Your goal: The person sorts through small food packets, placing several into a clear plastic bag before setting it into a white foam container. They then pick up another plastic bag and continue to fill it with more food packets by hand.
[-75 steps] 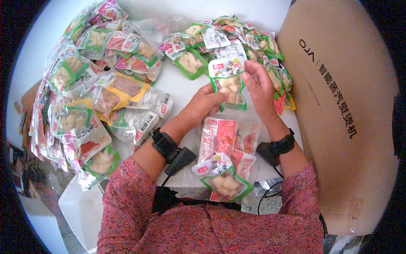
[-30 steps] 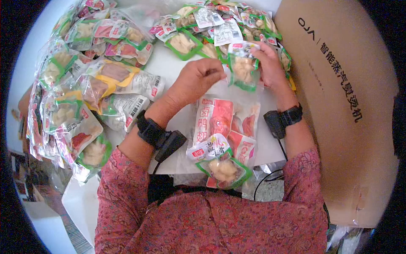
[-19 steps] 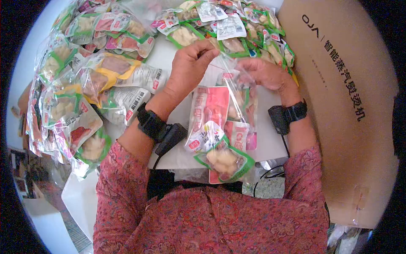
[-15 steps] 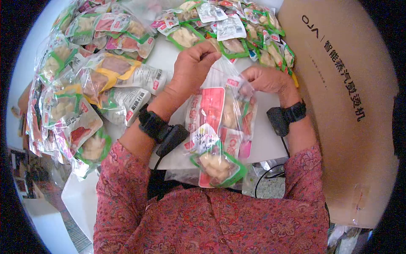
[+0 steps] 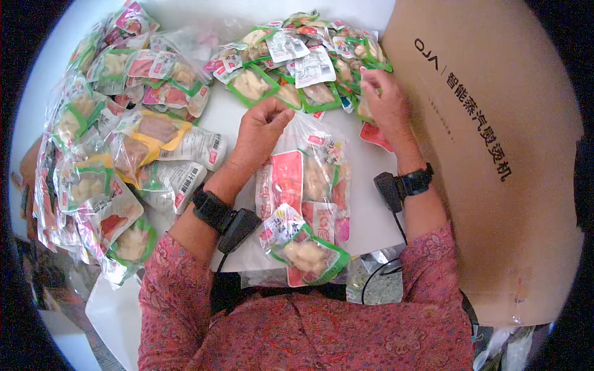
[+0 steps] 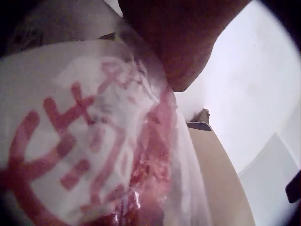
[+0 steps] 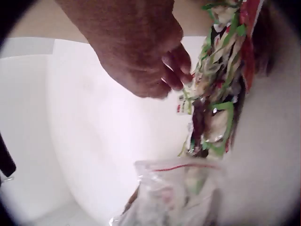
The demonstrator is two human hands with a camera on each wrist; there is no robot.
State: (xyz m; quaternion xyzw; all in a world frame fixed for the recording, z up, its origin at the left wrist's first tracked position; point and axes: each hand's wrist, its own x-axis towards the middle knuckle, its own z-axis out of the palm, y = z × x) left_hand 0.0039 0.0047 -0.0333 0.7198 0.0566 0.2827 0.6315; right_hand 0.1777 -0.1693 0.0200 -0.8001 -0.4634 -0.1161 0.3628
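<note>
My left hand [image 5: 263, 133] pinches the top edge of a clear zip bag [image 5: 303, 127] between thumb and fingers. Inside the bag are several sealed snack packets, among them a red-and-white packet [image 5: 286, 179] and a green-edged packet [image 5: 308, 252] at the bottom. Close in the left wrist view, red lettering on the packet [image 6: 75, 113] shows through the plastic. My right hand [image 5: 387, 105] reaches to the right end of a heap of packets [image 5: 314, 67], holding nothing. Its fingers [image 7: 176, 70] are loosely bent beside the heap in the right wrist view.
A large clear bag full of packets [image 5: 133, 204] fills the left side of the white table [image 5: 383, 204]. A tall cardboard box [image 5: 489, 247] stands along the right edge. A red packet [image 5: 376, 136] lies under my right wrist.
My right hand has lowered a green-edged packet into the zip bag, let go, and moved up to the heap. My left hand has shifted from that packet to the bag's top edge.
</note>
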